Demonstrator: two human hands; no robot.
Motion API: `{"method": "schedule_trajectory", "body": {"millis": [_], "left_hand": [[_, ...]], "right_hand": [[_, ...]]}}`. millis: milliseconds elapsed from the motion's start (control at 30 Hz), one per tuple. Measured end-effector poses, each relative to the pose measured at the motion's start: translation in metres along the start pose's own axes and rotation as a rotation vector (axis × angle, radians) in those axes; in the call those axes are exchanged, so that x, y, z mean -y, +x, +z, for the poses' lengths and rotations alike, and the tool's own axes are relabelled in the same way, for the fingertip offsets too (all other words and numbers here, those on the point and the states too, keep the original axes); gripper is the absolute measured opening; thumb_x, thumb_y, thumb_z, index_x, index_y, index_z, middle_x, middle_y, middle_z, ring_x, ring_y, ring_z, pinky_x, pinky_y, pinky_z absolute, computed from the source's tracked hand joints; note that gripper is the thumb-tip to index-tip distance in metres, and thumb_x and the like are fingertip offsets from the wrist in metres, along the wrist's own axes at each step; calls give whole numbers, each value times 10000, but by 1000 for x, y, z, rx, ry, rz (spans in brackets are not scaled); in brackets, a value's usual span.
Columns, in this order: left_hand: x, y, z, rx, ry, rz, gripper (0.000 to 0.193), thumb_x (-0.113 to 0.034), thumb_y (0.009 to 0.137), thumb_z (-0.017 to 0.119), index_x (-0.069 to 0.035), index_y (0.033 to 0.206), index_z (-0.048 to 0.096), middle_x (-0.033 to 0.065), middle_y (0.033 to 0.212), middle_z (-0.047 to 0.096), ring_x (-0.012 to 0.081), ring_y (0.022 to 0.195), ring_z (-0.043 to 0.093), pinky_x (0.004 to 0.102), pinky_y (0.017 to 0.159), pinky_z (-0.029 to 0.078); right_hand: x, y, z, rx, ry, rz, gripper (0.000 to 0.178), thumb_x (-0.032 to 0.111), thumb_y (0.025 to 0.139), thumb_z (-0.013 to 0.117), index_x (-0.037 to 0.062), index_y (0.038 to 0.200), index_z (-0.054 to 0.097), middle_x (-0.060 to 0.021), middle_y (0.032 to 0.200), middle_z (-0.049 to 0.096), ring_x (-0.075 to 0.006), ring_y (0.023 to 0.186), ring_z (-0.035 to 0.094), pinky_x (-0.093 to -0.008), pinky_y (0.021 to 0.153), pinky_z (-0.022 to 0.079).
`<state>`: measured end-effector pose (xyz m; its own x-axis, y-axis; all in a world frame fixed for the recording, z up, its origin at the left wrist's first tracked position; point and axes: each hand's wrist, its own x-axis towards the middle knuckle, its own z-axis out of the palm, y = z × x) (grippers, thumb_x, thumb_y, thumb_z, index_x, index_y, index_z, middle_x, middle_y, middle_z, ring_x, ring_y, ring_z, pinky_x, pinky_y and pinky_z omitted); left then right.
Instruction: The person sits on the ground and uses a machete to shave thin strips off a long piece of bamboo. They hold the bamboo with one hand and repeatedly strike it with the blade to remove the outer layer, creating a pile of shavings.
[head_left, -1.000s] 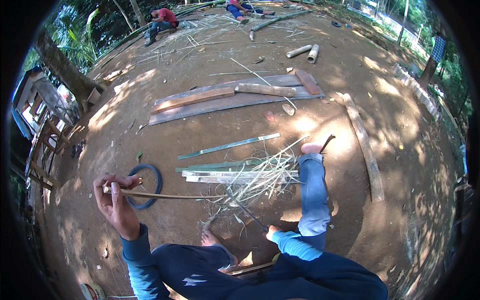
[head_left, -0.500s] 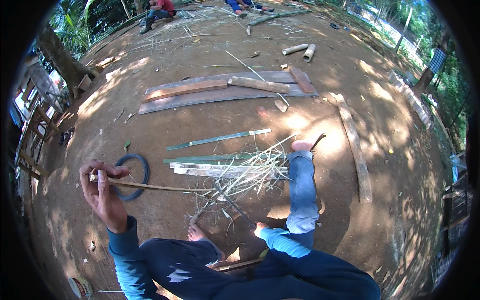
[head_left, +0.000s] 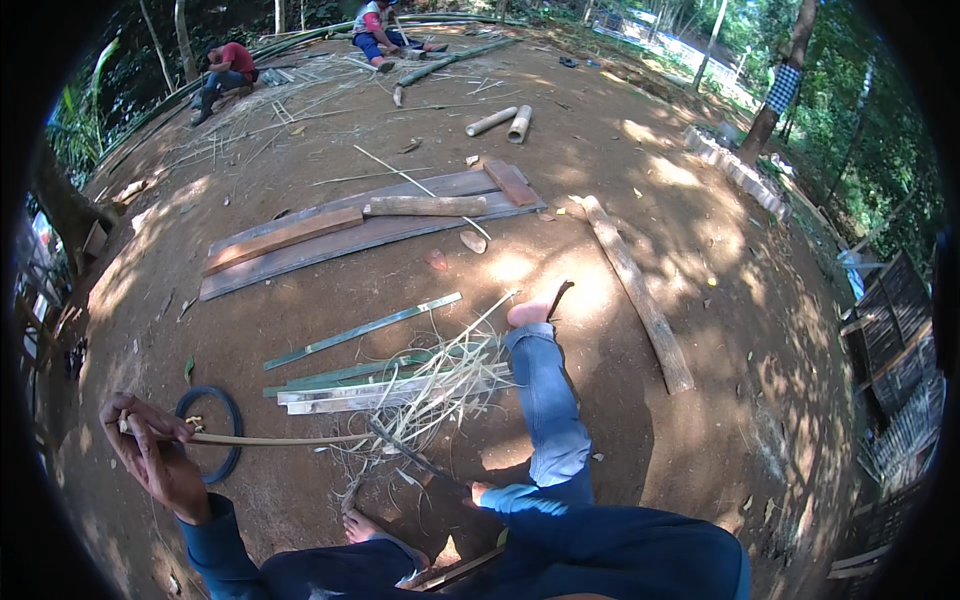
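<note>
My left hand (head_left: pixel 160 462), on the left, is closed around one end of a thin bamboo strip (head_left: pixel 280 440). The strip runs nearly level to the right, toward my other hand, and its far end meets the blade of a knife (head_left: pixel 412 455). My right hand (head_left: pixel 482 493) grips that knife low, close to my knee; its handle is mostly hidden in the fingers. Under the blade lies a tangle of pale bamboo shavings (head_left: pixel 450 375). Beside the shavings, split bamboo slats (head_left: pixel 335 401) and a single green slat (head_left: pixel 360 332) rest on the dirt.
A dark coil (head_left: pixel 237 430) lies by my left hand. Beyond the slats are a wide plank (head_left: pixel 260 262) with wood pieces on it and two bamboo tubes (head_left: pixel 519 125). A long log (head_left: pixel 640 300) lies right of my outstretched leg. Two people (head_left: pixel 228 75) sit far off.
My view has turned right and tilted up a little, so the scene sits further left. The left hand still holds the strip, and the knife still meets its far end.
</note>
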<state>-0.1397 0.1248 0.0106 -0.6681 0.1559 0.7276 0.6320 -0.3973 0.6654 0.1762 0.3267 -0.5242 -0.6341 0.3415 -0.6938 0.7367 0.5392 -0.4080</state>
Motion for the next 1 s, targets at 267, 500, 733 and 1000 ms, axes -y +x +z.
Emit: {"method": "schedule_trajectory", "body": {"millis": [267,500,733,1000], "left_hand": [[5,3,-9,-38,36,-22,308,-211,991,421,-3,1218,418,21,715,381,85,591,404,226,529,369],[0,6,3,-182,37,-67,327,-205,981,434,24,1214,446,18,703,396,76,581,387,215,535,338],[-18,-2,22,-318,178,-111,331,-263,973,513,18,1149,495,8,655,408,61,554,363,208,512,321],[-30,-13,35,-267,120,-162,265,-210,934,591,-39,1123,516,-2,670,432,62,568,435,215,515,385]], "right_hand": [[16,-14,-10,-5,57,0,568,459,748,656,72,1156,579,-202,1121,627,-365,1060,594,-460,869,483],[28,-35,-30,-252,221,-70,451,434,754,655,5,891,631,-220,905,661,-360,850,648,-431,722,503],[73,-98,-75,-408,346,-273,540,522,769,666,-14,799,605,-232,794,630,-373,743,627,-435,633,473],[133,-145,-103,-427,398,-451,425,437,785,686,22,790,595,-173,718,603,-330,657,602,-402,580,451]]}}
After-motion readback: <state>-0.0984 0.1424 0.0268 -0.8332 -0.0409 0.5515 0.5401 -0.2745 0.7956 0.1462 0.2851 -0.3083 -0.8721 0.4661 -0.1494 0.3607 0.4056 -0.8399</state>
